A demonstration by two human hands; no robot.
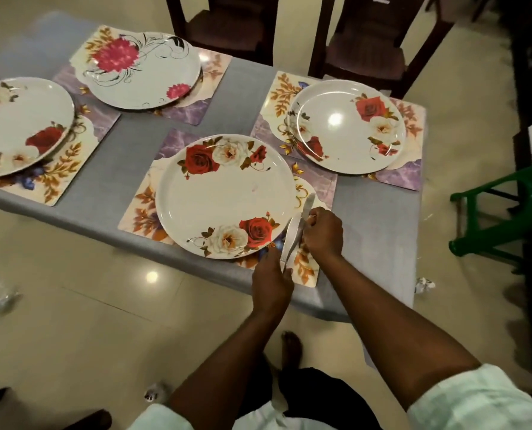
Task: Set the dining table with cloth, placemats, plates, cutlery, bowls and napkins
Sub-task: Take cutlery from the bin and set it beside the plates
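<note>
Hands work at the table's near edge: left hand point(270, 282) pinches the cutlery point(294, 234) handles, right hand point(323, 232) curls round the upper part, just right of the nearest plate point(226, 195) on its placemat point(305, 268). Beyond, three plates on placemats over the grey cloth point(115, 156).

My only view comes from the camera on my head, looking forward and steeply down over the grey-clothed rectangular dining table point(128, 169). It sits close above my forearms, takes in the tabletop nearly to its far edge, and catches the two dark wooden chairs point(367, 41) beyond.
</note>
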